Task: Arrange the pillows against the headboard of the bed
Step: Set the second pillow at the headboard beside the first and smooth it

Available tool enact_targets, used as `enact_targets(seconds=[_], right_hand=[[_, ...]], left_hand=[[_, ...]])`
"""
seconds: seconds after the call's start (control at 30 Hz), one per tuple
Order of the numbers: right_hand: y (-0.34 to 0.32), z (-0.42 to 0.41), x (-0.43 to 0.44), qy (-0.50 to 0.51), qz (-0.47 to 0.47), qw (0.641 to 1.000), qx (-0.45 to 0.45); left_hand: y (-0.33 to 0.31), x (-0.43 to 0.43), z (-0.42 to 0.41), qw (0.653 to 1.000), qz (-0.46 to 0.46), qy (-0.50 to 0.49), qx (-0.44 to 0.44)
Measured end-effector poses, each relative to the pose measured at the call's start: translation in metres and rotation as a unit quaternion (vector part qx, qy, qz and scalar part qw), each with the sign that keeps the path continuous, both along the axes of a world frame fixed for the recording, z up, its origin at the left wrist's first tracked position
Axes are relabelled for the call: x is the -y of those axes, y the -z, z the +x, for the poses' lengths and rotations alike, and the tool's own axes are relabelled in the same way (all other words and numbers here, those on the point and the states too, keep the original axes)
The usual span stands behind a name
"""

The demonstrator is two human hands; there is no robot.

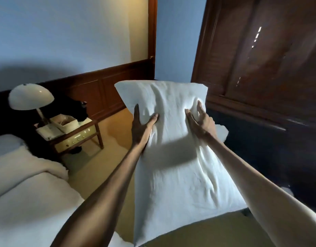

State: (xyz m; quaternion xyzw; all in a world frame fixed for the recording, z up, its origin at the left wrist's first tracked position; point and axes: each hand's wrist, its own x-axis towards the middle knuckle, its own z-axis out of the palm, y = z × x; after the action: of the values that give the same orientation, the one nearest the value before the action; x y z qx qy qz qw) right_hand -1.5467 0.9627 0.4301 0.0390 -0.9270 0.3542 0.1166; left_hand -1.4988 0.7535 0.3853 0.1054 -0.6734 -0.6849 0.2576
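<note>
Both hands are pressed into one white pillow (pixel 173 154), which is held up in the air in front of the person: the left hand (pixel 142 125) is clamped on its left edge, thumb on the near face and fingers hidden behind, and the right hand (pixel 200 120) is spread against its right edge, some fingers lost in the folds. The pillow's lower corners are cut off or hidden by the forearms at the bottom of the view, and what lies behind it cannot be seen. Its long axis runs away from the camera, the far short end raised toward the blue wall and the near end dropping toward the person. The case is plain white, creased around both grips, with a dark shadow across its middle. The bed (pixel 25 196) is seen only in part at the lower left, its white cover rumpled. A bedside table (pixel 77 138) with a domed lamp (pixel 30 97) stands beyond it; the dark shape beside the lamp cannot be made out.
</note>
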Motion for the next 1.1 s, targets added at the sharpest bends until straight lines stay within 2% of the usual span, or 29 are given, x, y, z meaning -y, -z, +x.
enact_targets(seconds=[0.23,0.37,0.5,0.63,0.83,1.1], right_hand=[[0.001,-0.139,0.124,-0.151,-0.004,0.988,-0.024],[0.016,-0.197,0.214,-0.267,-0.028,0.963,-0.018],[0.032,-0.251,0.309,-0.399,-0.05,0.916,0.002],[0.039,-0.28,0.384,-0.49,-0.06,0.87,0.002],[0.038,-0.296,0.484,-0.564,-0.039,0.824,0.039],[0.038,-0.313,0.623,-0.61,-0.029,0.79,0.052]], left_hand=[[-0.006,0.1,-0.071,0.993,0.026,-0.112,-0.028],[0.003,0.157,-0.095,0.974,0.038,-0.223,-0.032],[0.006,0.211,-0.118,0.935,0.004,-0.355,-0.003],[0.014,0.256,-0.127,0.897,-0.023,-0.439,0.032],[0.008,0.308,-0.128,0.845,-0.017,-0.533,0.046],[0.003,0.418,-0.148,0.802,-0.018,-0.594,0.063]])
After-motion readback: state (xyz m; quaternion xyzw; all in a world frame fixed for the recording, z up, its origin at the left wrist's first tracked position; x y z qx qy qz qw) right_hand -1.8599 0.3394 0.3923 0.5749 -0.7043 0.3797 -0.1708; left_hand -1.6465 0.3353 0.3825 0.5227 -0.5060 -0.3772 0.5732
